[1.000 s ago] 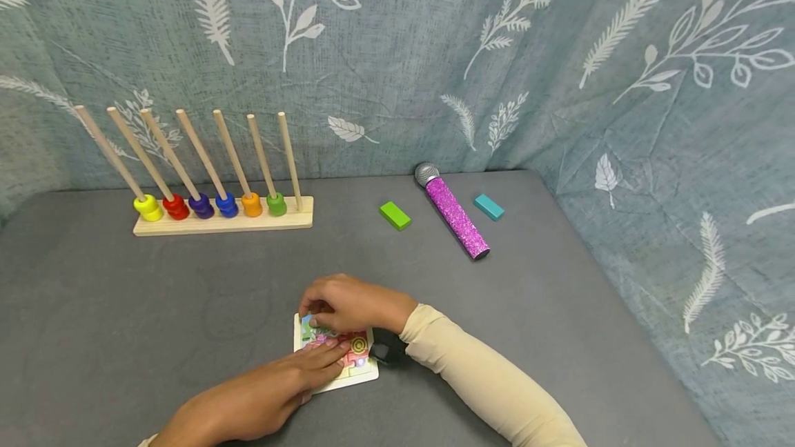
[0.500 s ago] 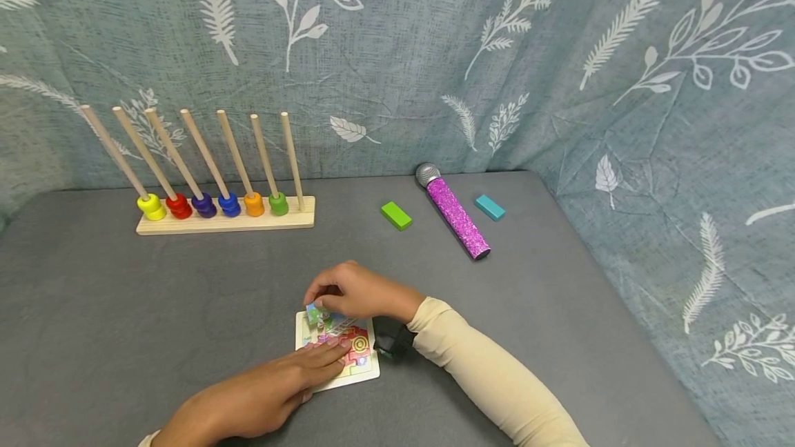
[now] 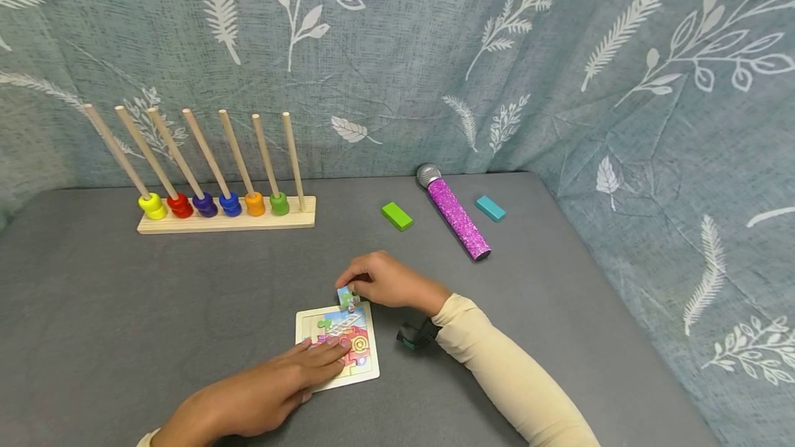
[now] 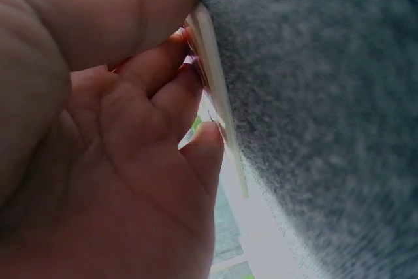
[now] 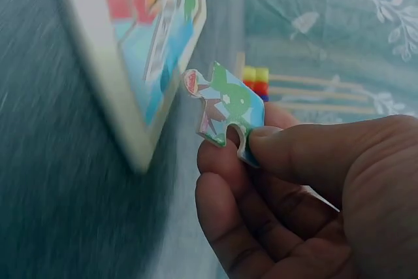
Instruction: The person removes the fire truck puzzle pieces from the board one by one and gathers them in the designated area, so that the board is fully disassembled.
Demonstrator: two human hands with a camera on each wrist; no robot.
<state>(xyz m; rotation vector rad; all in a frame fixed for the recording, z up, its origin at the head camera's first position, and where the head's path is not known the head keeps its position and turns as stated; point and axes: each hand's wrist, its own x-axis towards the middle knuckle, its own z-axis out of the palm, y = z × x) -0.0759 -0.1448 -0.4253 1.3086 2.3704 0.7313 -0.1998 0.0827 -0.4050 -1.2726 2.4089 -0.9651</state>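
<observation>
A small jigsaw puzzle in a square wooden tray [image 3: 373, 347] lies on the grey table, with bare wood showing at its upper left. My left hand [image 3: 295, 374] rests over its lower left, fingers straight on the picture. In the left wrist view the thumb [image 4: 150, 14] lies at the tray's edge [image 4: 212, 63]. Just past the tray's far edge, my right hand [image 3: 394, 281] pinches a jigsaw piece [image 5: 232, 106] between thumb and fingers. That piece is blue and green, with a rounded tab and a notch; it is raised off the tray.
A wooden peg stand [image 3: 226, 224] with coloured rings stands at the back left. Back right lie a green block [image 3: 396, 216], a glittery pink microphone [image 3: 458, 219] and a teal block [image 3: 491, 208]. Patterned cloth [image 3: 385, 61] hangs behind the table.
My right hand has lifted the jigsaw piece out of the tray's upper left and carried it right and away, past the far edge. The left hand has stayed in place.
</observation>
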